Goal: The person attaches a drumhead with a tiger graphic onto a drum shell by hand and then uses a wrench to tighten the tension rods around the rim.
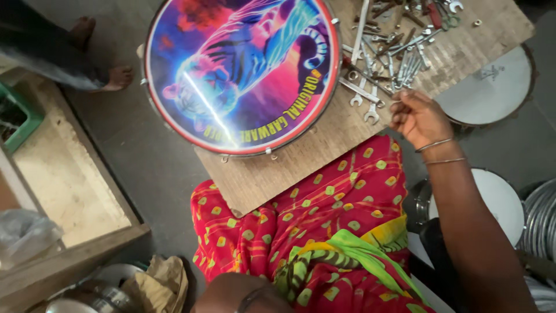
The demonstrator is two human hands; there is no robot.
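Spanners [370, 87], stiff, hard steel and likely slick, lie heaped on the wooden board [272, 174] beside a tiger-printed drum [240, 72], best taken mid-shank, as the right hand [418, 117] hovers, grip loosely curled and apparently holding nothing; left hand unseen.

the person wears a bright red draped cloth garment [324, 214] dotted with small yellow-green squares, with a green and yellow striped band [353, 249] running across the lap. two thin silver metal bangles [435, 152] circle the wrist above the right hand [418, 117]. the arm is bare, with no sleeve showing.
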